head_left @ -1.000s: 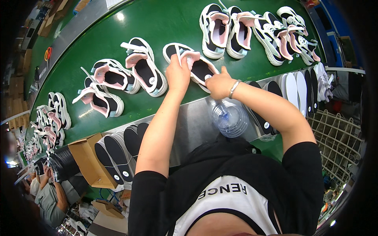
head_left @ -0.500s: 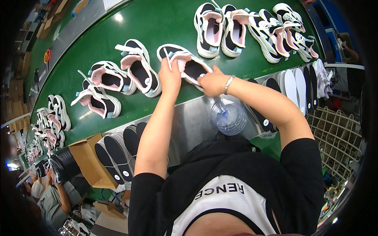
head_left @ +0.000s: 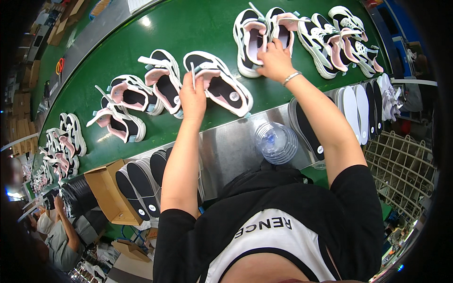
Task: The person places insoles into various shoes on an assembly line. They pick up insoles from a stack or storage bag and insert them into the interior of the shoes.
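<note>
Left hand: your left hand (head_left: pixel 192 96) rests on the heel end of a black-and-white sneaker with a pink lining (head_left: pixel 218 84), which lies on the green conveyor belt (head_left: pixel 188 23) just ahead of you. The fingers are curled round the heel rim and a thin white strip beside it, grasping them.
Right hand: your right hand (head_left: pixel 273 60), with a silver bracelet (head_left: pixel 291 77) at the wrist, reaches farther and to the right, onto a pair of the same black, white and pink sneakers (head_left: pixel 264 35). The fingers are bent down against the inner edges of the pair, gripping where the two shoes meet.
Shoe in the left hand: it lies slantwise, opening up, a black insole showing inside, at the near edge of the belt.
Belt: more sneakers of this kind (head_left: pixel 141 92) lie to the left in pairs, and another group (head_left: pixel 342 40) to the far right.
Near ledge: a steel shelf (head_left: pixel 231 146) runs along the near side of the belt, with a clear plastic bottle (head_left: pixel 276 141) standing on it between your arms.
Insoles: stacked black insoles (head_left: pixel 141 184) stand on edge to the left beside an open cardboard box (head_left: pixel 106 193); white and black insoles (head_left: pixel 356 111) stand to the right.
Far left: another person (head_left: pixel 61 236) sits at the lower left, well apart from you.
</note>
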A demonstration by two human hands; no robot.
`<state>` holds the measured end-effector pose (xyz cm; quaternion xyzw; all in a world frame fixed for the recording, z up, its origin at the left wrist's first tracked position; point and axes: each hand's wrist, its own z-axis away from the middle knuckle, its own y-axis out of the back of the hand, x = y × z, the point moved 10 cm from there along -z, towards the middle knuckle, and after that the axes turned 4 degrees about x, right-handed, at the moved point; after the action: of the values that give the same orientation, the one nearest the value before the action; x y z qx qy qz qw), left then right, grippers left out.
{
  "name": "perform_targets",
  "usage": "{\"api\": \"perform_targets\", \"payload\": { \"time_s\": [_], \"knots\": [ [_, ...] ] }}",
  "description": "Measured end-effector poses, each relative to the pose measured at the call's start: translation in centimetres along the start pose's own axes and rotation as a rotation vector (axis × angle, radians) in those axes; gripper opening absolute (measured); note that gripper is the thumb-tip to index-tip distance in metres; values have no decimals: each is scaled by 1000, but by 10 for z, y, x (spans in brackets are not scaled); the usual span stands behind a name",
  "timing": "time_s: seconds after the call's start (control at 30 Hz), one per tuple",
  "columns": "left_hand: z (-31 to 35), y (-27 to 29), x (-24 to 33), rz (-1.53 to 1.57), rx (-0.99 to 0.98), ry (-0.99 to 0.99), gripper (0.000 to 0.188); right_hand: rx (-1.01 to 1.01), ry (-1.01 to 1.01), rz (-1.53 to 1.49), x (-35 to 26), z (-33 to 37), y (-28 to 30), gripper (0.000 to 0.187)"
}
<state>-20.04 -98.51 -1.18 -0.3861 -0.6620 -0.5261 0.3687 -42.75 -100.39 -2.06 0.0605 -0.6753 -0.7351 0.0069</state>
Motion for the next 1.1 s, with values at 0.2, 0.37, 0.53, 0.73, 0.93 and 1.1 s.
{"api": "perform_targets", "payload": {
  "time_s": [0.2, 0.37, 0.53, 0.73, 0.93, 1.1],
  "knots": [
    [13, 13, 84, -352, 296, -662, 36, 4, 137, -36, 15, 26, 1, 32],
    [72, -96, 50, -920, -809, -678, 38, -18, 120, 3, 10, 28, 3, 32],
    [64, -122, 16, -1205, -1185, -344, 35, -9, 147, -3, 8, 29, 0, 31],
    [59, -126, 18, -1221, -1119, -355, 32, 1, 225, -34, 12, 32, 0, 27],
    [4, -77, 19, -1124, -787, -660, 30, 223, 308, -32, 14, 67, 27, 39],
    [-10, -59, 85, -562, -472, -513, 19, 352, 65, -197, 49, 128, 65, 37]
  ]
}}
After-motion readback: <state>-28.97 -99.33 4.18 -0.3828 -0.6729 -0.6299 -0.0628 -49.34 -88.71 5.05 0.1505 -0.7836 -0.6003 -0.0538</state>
